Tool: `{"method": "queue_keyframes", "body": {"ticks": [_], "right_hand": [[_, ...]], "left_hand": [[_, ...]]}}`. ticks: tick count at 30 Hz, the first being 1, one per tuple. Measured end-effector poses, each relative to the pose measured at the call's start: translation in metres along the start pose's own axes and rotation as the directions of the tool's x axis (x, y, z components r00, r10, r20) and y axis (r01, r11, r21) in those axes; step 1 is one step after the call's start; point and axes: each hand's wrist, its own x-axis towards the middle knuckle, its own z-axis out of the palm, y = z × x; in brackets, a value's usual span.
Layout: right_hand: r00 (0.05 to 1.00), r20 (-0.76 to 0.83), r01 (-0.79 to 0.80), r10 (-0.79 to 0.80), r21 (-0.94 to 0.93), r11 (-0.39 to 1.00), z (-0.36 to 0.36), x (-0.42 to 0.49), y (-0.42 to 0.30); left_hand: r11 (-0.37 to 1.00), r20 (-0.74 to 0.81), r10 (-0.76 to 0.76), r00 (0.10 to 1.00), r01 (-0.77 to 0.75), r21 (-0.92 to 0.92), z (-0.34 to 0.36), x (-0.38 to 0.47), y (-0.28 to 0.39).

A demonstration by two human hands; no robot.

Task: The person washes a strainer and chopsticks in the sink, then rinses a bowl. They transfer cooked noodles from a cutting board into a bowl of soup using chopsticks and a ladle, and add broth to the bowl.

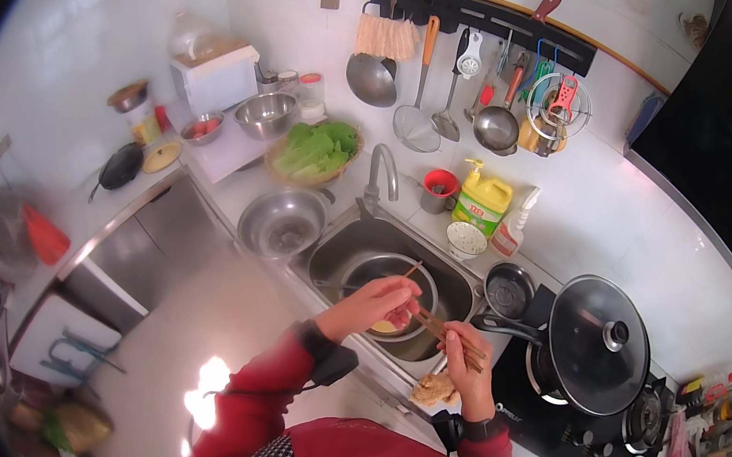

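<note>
My right hand is closed around several wooden chopsticks above the right side of the steel sink. Beside it, my left hand has its fingers bent near the other end of the chopsticks; a single thin stick rises behind its fingers, and whether that hand grips it I cannot tell. Below both hands a round metal basin sits in the sink, with something yellowish in it, partly hidden by my left hand. A tan scrubbing cloth lies on the sink's front edge below my right hand.
A curved faucet stands behind the sink. Left of it are a large metal bowl and a basket of leafy greens. A yellow detergent bottle and a patterned bowl stand behind. A lidded wok sits on the stove at right.
</note>
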Motion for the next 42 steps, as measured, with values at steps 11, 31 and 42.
{"method": "queue_keyframes", "body": {"ticks": [11, 31, 42], "right_hand": [[0.985, -0.167, -0.087, 0.042, -0.278, 0.957, 0.029, 0.083, 0.027], [0.944, -0.328, -0.196, 0.018, -0.518, 0.832, 0.066, 0.182, 0.075], [0.924, -0.367, -0.262, 0.109, -0.400, 0.878, 0.051, 0.169, 0.101]], "left_hand": [[0.999, 0.142, 0.019, 0.990, -0.013, -0.041, -0.089, 0.135, 0.062], [0.969, -0.054, 0.202, 0.978, -0.207, -0.138, -0.210, 0.393, 0.128], [0.950, -0.086, 0.245, 0.966, -0.221, 0.222, -0.204, 0.443, 0.139]]}}
